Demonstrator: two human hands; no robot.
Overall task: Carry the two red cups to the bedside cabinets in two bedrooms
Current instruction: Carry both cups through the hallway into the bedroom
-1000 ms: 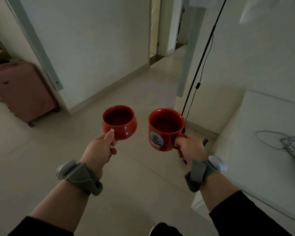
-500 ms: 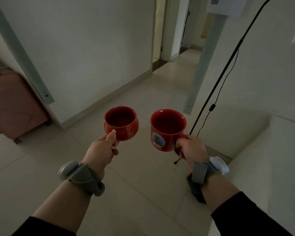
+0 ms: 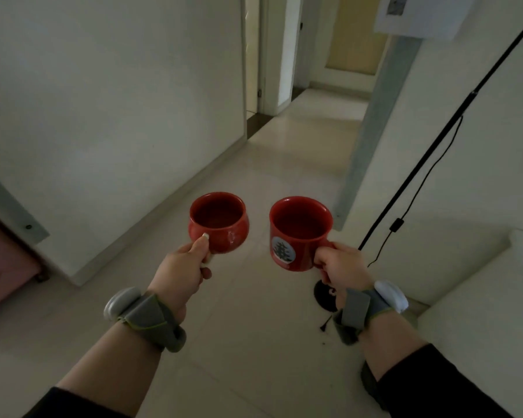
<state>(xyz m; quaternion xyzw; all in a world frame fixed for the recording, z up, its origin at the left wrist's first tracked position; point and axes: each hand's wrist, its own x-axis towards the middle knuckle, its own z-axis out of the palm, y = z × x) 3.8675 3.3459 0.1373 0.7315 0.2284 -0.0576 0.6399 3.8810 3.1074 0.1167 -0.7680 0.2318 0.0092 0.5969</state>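
Red cups point(image 3: 218, 222) point(image 3: 299, 233) upright, rims level against spills: your left hand point(image 3: 180, 271) pinches one, right hand point(image 3: 341, 267) clenches the other's handle.

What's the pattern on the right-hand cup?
A pale round patch with a dark character-like motif on the red cup, head view.

Two bare forearms w/ wrist gear, dark sleeves.
Left hand point(image 3: 181, 267) & right hand point(image 3: 341, 263): each wrist has a grey fabric strap w/ yellow-green edge trim + a rounded pale pod on the outer side. Black sleeves pushed up toward the elbows. Pale-tipped thumbnail on left.
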